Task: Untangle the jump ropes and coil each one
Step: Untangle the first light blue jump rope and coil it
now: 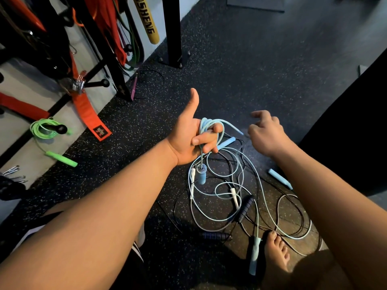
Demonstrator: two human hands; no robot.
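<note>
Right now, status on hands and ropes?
Left hand grips pale blue rope coils, one handle dangling. Right hand loose, empty. Black-handled rope tangled through blue loops on floor.

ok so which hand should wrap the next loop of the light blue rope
Right. The left hand grips the light blue coil and serves as its anchor. The right hand holds no coil and sits at the strand leaving it, though blur hides any pinch.

The left grip [188, 135] clenches, right grip [267, 135] seemingly slack.
</note>
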